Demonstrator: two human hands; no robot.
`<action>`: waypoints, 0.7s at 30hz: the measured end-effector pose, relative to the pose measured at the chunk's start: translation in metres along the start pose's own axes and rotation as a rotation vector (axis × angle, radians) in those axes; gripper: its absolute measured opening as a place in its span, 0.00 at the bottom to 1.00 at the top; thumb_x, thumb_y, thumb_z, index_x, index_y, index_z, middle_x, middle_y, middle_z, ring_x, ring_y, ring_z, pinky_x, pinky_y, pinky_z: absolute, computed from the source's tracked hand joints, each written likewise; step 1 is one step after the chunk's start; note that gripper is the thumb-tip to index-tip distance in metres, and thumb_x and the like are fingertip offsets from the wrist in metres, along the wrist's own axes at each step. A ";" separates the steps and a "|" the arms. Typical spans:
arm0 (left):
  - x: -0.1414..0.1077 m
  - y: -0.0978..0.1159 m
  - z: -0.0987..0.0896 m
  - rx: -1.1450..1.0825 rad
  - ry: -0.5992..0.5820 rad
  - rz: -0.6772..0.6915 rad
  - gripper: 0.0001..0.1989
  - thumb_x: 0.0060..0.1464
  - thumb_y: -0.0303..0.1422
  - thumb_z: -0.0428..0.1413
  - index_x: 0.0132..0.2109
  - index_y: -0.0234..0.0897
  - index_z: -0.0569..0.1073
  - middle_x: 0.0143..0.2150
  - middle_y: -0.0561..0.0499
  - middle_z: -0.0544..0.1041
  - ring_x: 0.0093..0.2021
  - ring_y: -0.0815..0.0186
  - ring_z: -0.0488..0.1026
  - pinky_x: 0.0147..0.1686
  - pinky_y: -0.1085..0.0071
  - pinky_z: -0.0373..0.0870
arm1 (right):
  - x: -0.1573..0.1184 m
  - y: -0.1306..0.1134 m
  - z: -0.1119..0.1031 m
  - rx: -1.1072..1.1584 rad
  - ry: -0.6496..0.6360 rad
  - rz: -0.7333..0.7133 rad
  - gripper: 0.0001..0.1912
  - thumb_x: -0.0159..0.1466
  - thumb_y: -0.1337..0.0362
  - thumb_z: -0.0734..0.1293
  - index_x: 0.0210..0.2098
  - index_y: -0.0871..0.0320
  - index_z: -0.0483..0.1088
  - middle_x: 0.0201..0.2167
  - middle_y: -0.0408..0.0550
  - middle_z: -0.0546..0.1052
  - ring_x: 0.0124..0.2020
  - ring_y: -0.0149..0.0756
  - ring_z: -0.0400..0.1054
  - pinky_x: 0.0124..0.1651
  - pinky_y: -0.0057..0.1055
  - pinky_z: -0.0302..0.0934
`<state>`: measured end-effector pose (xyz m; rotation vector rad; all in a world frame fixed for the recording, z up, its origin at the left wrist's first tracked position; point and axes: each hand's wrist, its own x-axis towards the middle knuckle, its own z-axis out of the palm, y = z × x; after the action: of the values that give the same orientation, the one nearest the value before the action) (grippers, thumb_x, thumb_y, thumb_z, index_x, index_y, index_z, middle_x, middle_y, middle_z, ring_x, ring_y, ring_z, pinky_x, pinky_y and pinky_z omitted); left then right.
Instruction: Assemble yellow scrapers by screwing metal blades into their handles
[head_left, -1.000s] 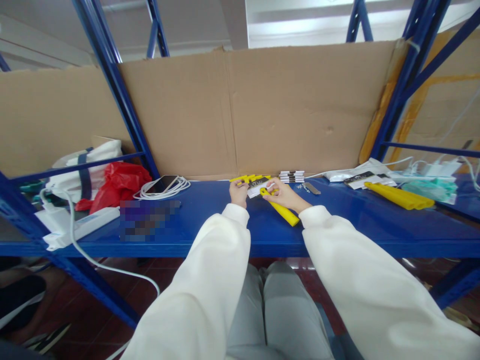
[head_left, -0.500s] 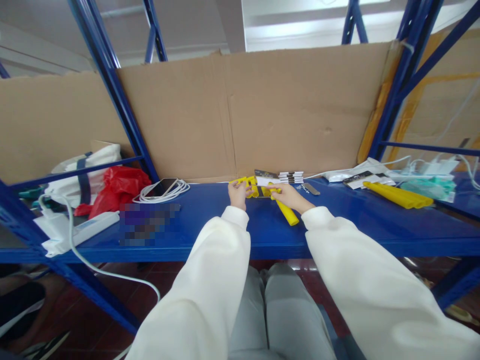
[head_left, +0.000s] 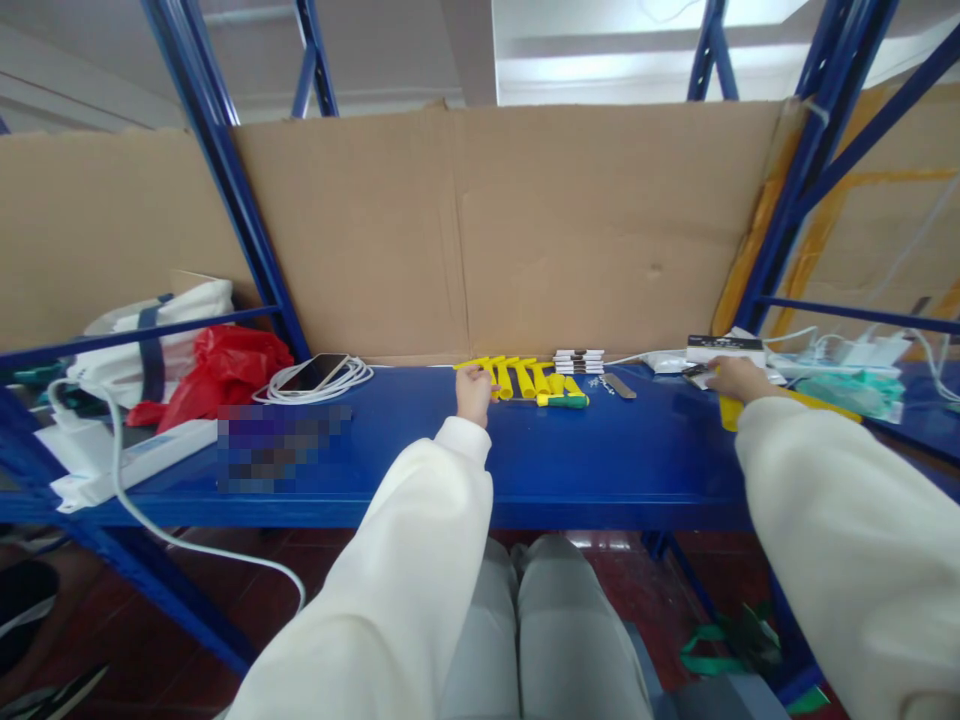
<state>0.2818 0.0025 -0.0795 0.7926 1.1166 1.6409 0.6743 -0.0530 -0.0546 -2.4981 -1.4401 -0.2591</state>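
My left hand [head_left: 473, 394] rests at the left end of a row of yellow T-shaped scraper handles [head_left: 523, 378], its fingers curled; what they hold, if anything, is hidden. Out to the right, my right hand [head_left: 739, 380] is closed on a yellow scraper, whose handle [head_left: 730, 413] shows below the fingers. A flat black-and-white piece [head_left: 724, 348] stands just beyond the fingertips and appears to be its head. More yellow handles [head_left: 825, 405] lie partly hidden behind my right sleeve. A green-and-yellow screwdriver [head_left: 562, 401] lies before the row.
Behind the row sits a stack of white-and-black packets [head_left: 579, 361], with small screws [head_left: 595, 382] and a grey metal strip [head_left: 620, 386] nearby. To the left are a coiled white cable [head_left: 352, 378], a red bag [head_left: 232, 365] and a power strip [head_left: 161, 458]. Cardboard [head_left: 562, 230] walls the back.
My right hand has moved from the middle to the right with the yellow scraper. The screwdriver and the row of handles now show uncovered. My left hand stays nearly in place.
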 end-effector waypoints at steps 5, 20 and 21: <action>0.008 -0.007 -0.002 0.142 -0.024 0.086 0.12 0.57 0.19 0.61 0.45 0.37 0.75 0.43 0.45 0.81 0.45 0.58 0.84 0.36 0.71 0.78 | -0.010 0.009 0.015 -0.069 -0.028 0.072 0.26 0.71 0.74 0.59 0.64 0.67 0.76 0.62 0.81 0.75 0.61 0.59 0.76 0.57 0.47 0.67; 0.017 -0.011 -0.021 1.371 -0.133 0.257 0.25 0.64 0.33 0.52 0.66 0.50 0.75 0.67 0.38 0.78 0.69 0.43 0.72 0.66 0.43 0.65 | -0.026 -0.103 -0.005 0.286 0.326 0.013 0.23 0.68 0.71 0.62 0.60 0.63 0.76 0.61 0.70 0.74 0.64 0.60 0.68 0.64 0.56 0.61; 0.018 -0.011 -0.022 1.386 -0.151 0.272 0.25 0.65 0.32 0.52 0.66 0.51 0.75 0.67 0.39 0.79 0.69 0.43 0.73 0.66 0.41 0.64 | -0.026 -0.115 -0.007 0.366 0.374 -0.007 0.23 0.68 0.70 0.62 0.60 0.62 0.76 0.60 0.69 0.75 0.63 0.59 0.69 0.63 0.56 0.63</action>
<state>0.2607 0.0145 -0.0974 1.9336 2.0664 0.7559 0.5614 -0.0212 -0.0414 -2.0238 -1.2174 -0.3996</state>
